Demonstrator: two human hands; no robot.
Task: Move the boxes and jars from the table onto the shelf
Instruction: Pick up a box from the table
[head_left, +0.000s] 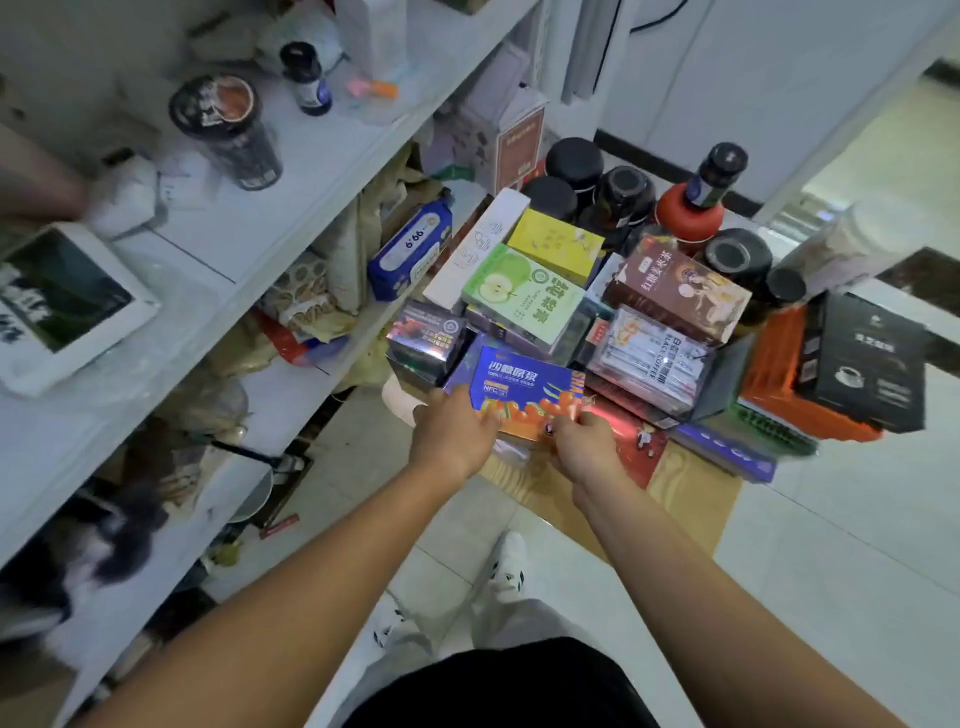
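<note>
Juice box (519, 387), blue and orange: lay atop the box pile (649, 332) at the tabletop's (685, 483) near edge, beside the white shelf (311, 171); gripped along its near side by left hand (452, 431) and right hand (587, 441), fingers curled.

Glossy white tile floor (831, 545); white wall panels (753, 78) behind; dark baseboard (639, 158); even indoor light.

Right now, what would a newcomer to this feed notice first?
The table, centre right, is heaped with boxes, with the bright green apple box on top near the middle. The left hand and right hand both grip the blue-and-orange box at the pile's near edge. Behind stand dark-lidded jars and a red-collared bottle; the white shelf runs along the left.
</note>
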